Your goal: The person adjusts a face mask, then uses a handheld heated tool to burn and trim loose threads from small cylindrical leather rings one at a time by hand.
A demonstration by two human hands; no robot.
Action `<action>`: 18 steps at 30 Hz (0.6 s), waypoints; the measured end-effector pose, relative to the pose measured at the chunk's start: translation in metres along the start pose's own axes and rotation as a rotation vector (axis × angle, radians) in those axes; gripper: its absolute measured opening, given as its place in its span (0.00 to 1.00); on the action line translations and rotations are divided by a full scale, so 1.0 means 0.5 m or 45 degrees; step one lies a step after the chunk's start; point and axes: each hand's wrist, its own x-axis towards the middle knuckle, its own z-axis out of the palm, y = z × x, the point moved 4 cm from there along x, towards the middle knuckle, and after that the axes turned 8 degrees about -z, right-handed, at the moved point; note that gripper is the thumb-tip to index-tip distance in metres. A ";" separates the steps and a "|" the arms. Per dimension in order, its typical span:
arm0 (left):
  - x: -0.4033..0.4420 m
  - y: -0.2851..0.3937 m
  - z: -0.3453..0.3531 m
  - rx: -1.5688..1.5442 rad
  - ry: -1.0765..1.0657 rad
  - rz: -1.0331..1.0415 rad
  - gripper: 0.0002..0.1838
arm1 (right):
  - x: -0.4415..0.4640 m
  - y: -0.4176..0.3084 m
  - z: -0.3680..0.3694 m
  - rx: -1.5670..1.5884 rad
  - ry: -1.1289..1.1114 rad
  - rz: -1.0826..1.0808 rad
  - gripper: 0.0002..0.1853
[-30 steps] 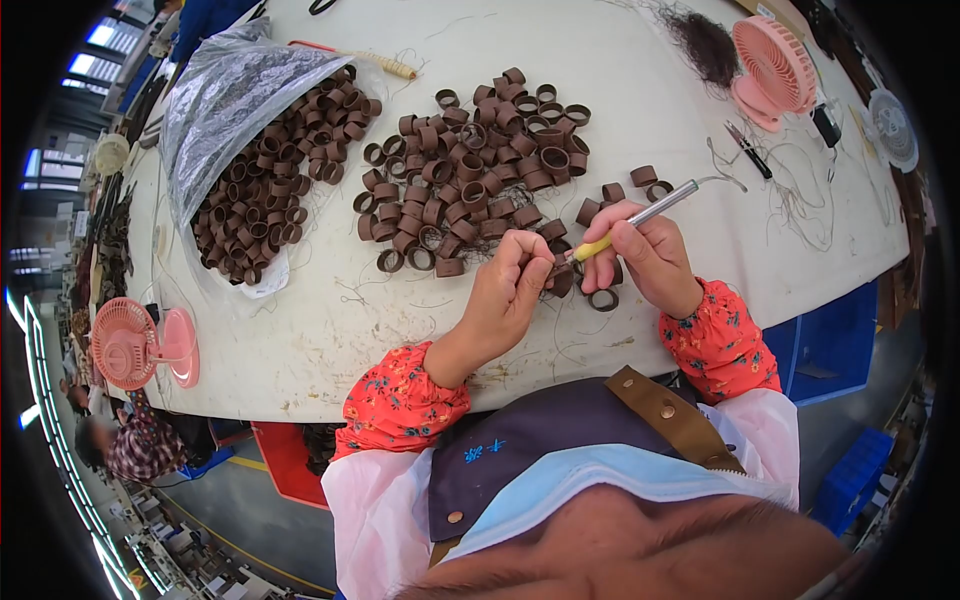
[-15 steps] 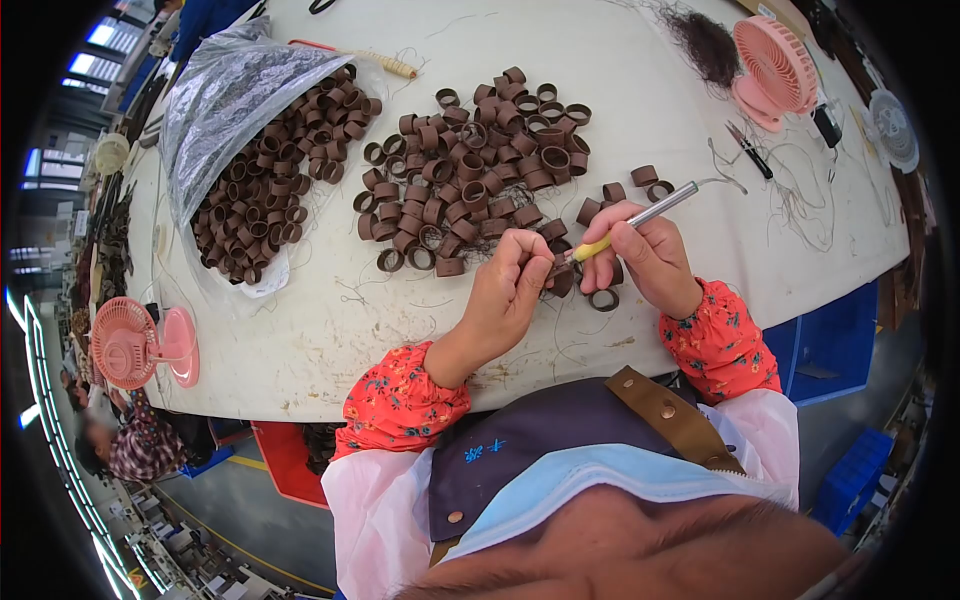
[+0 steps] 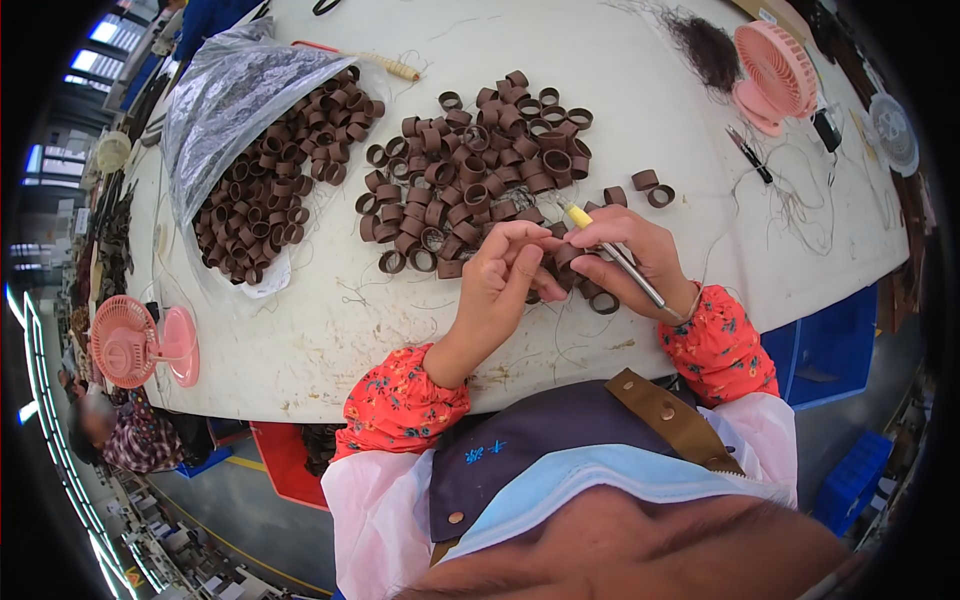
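Fingertips of both my hands meet over the table's front half. My left hand (image 3: 508, 268) has its fingers curled in against a small brown ring (image 3: 568, 254), partly hidden by the fingers of both hands. My right hand (image 3: 632, 252) grips a slim pen-like tool (image 3: 632, 270) with a metal shaft and a yellow end. The yellow end points up and away over the table, and the shaft lies back across the palm toward the wrist. More brown rings (image 3: 603, 302) lie just under and beside my right hand. Any thread between the fingertips is too fine to make out.
A loose heap of brown rings (image 3: 470, 170) lies beyond my hands. More spill from a clear plastic bag (image 3: 215, 110) at left. Pink fans (image 3: 775, 70) stand right and left, with small snips (image 3: 750, 155) and threads at right. Another person (image 3: 140, 430) sits far left.
The tool has swung round in my right hand: its yellow end, earlier down at the ring, now points away, and its shaft lies toward my wrist. My left hand has shifted slightly.
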 end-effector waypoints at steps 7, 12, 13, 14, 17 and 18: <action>0.001 -0.017 -0.018 0.167 -0.061 -0.050 0.09 | 0.000 -0.001 -0.008 -0.018 0.059 -0.086 0.17; 0.005 -0.013 -0.018 0.145 0.004 0.085 0.06 | -0.005 -0.003 0.000 0.048 0.024 -0.066 0.17; 0.006 -0.009 -0.017 0.160 0.011 0.120 0.05 | -0.005 -0.004 -0.001 0.048 -0.003 -0.043 0.17; 0.004 -0.009 -0.016 0.107 -0.018 0.087 0.05 | -0.005 -0.004 0.000 0.049 -0.029 -0.023 0.17; -0.001 -0.007 -0.014 0.009 -0.054 0.032 0.05 | 0.003 -0.011 0.004 -0.017 -0.037 -0.061 0.17; -0.001 -0.007 -0.015 0.015 -0.032 0.043 0.05 | -0.001 -0.004 0.006 0.061 0.006 0.011 0.15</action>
